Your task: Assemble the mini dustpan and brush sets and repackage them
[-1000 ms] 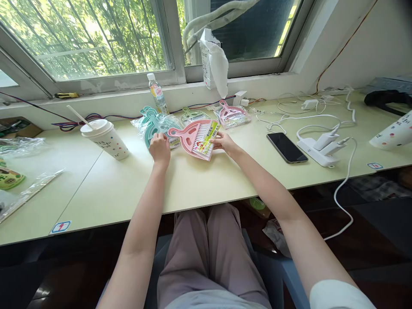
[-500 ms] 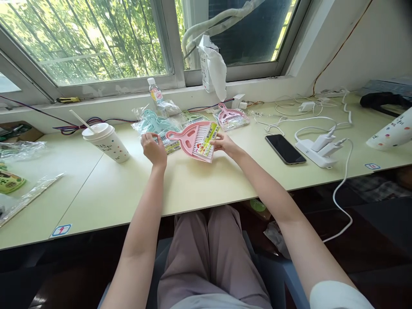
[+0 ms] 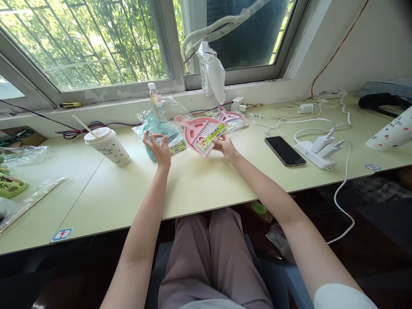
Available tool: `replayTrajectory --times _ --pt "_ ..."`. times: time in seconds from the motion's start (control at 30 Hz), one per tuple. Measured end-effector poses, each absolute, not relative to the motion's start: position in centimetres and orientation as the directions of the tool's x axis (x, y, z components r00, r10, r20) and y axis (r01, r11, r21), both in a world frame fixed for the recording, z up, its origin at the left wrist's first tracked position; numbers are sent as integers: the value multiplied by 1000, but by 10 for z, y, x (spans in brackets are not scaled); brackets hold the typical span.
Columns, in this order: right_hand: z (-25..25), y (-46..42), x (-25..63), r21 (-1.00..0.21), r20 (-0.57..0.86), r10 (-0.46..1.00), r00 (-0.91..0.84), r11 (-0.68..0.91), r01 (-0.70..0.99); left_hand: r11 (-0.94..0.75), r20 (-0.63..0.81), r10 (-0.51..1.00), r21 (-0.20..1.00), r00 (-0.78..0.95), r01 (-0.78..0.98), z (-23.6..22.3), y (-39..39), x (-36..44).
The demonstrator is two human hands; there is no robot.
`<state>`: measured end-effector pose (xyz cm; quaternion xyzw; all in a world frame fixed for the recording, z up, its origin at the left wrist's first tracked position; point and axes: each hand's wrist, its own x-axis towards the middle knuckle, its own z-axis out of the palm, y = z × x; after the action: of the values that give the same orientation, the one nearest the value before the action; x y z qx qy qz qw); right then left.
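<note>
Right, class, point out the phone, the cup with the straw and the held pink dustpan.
Phone (image 3: 285, 151), head view: middle of the screen.
Cup (image 3: 108, 149), head view: its printed side.
Pink dustpan (image 3: 194, 129), head view: the pink plastic pan.

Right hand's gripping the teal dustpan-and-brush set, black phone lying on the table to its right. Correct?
Colour's wrong: the head view shows the right hand gripping the pink dustpan-and-brush set. The black phone does lie on the table to its right.

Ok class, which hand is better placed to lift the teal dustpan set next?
Probably the left hand: it looks open, close to the teal dustpan set, while the right hand holds a pink dustpan set.
</note>
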<state>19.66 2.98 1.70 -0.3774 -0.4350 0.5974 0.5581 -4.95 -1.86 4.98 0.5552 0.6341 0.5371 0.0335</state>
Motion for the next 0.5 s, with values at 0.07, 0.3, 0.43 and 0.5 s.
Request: replayTrajectory --times 0.07,0.3,0.43,0.5 --pt "18 28 194 -947 45 992 -119 4 -323 -238 512 705 823 -491 516 49 -13 -52" --pt "18 25 192 -950 81 981 -175 23 -313 -352 208 842 911 -497 -215 43 7 -64" --pt "17 25 193 -955 111 971 -211 46 -295 -282 187 941 894 -280 -348 36 8 -64" --pt "16 25 193 -959 124 962 -245 52 -279 -246 185 964 896 -193 -370 33 7 -62"
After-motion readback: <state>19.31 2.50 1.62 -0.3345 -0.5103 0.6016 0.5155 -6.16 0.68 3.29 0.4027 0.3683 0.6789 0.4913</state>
